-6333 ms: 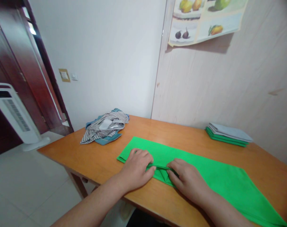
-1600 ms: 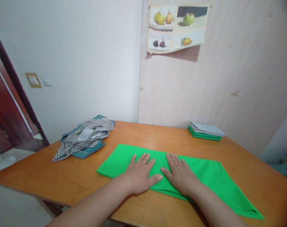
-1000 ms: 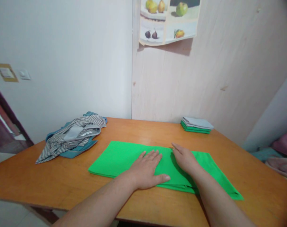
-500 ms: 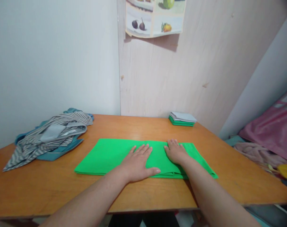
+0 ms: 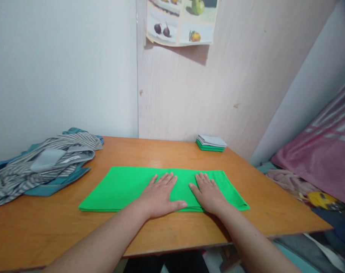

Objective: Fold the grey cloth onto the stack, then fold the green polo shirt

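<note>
A bright green cloth [image 5: 126, 189], folded into a long flat rectangle, lies across the table in front of me. My left hand [image 5: 161, 197] rests palm down on its middle, fingers spread and thumb pointing right. To the right of it, my right hand [image 5: 208, 193] is also laid flat on the cloth, fingers apart, its heel near the front edge. Neither hand grips anything. The cloth's layered front edge shows between the hands, and its right end has a small open fold at the near corner.
Striped and teal clothes [image 5: 55, 163] lie heaped on the table's left side. A small folded stack of grey and green cloth [image 5: 211, 143] sits at the back right of the wooden table [image 5: 149, 151]. Beyond the right edge are a pink fabric [image 5: 320, 155] and a yellow object [image 5: 322, 200].
My right hand has slid toward me along the green cloth, and the cloth's front edge there looks straighter. My left hand stays in place on it. The whole view has shifted slightly.
</note>
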`<state>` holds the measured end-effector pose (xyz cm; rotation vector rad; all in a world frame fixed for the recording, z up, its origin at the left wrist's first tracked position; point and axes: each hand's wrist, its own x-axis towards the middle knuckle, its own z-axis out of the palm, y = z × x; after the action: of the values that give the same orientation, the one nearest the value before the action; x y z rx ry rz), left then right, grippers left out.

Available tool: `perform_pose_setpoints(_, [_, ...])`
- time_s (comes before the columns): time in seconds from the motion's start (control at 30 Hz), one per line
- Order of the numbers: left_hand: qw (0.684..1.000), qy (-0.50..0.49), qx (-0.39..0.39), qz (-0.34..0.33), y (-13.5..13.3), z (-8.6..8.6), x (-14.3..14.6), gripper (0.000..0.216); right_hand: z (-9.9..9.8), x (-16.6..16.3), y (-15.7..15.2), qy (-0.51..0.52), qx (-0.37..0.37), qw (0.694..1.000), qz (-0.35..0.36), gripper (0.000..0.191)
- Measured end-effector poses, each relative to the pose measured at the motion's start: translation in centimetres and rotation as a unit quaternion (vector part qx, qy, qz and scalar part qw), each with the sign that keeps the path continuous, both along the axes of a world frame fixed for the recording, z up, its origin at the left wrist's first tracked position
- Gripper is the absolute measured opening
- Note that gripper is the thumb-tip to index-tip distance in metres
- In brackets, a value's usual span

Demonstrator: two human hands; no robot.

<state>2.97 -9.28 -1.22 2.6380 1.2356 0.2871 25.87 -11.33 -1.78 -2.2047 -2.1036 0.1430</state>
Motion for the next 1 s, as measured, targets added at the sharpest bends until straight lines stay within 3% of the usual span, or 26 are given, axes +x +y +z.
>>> perform_pose_setpoints(0.7, [1.000, -0.005, 0.014, 0.002, 0.3, -0.4, 0.0, 0.100, -1.3, 7.0, -4.2, -0.073, 0.038, 0.993, -0.090, 0.085])
perform_pose_setpoints(0.83, [1.000, -0.004, 0.010, 0.001, 0.3, -0.3, -0.1, 0.099, -0.2, 7.5, -3.0, -0.067, 0.027, 0.993, -0.089, 0.082])
perform_pose_setpoints(1.0, [1.000, 0.003, 0.002, 0.003, 0.1, 0.1, -0.1, 0.100, 1.4, 6.7, 0.6, -0.043, 0.061, 0.995, -0.061, 0.076])
